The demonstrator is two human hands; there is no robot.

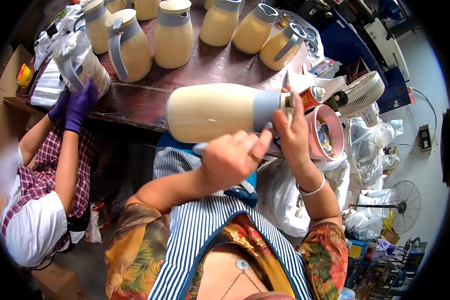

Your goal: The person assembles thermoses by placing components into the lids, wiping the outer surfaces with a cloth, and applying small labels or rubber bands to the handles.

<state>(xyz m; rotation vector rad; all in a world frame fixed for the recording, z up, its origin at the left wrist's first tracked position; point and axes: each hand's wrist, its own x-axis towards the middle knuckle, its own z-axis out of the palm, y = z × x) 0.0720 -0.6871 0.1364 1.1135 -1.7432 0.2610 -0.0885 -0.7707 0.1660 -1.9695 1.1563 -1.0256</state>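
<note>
A cream thermos jug [212, 112] with a grey collar lies sideways in front of me, its mouth to the right. My left hand [232, 157] is closed around its handle on the near side; the grey end of the handle [200, 148] sticks out beside my fist. My right hand [294, 125] is at the grey collar, fingers curled over the mouth, thumb along the near side. Those fingers partly hide the opening, so I cannot make out whether a small part is between them.
Several cream jugs [173, 37] stand on the dark red table [140, 100]. At right are a pink basin [317, 127] of small parts, a spray can [312, 96] and a white fan [362, 92]. On the left, a co-worker's purple-gloved hands [80, 107] hold a plastic-wrapped jug [85, 62].
</note>
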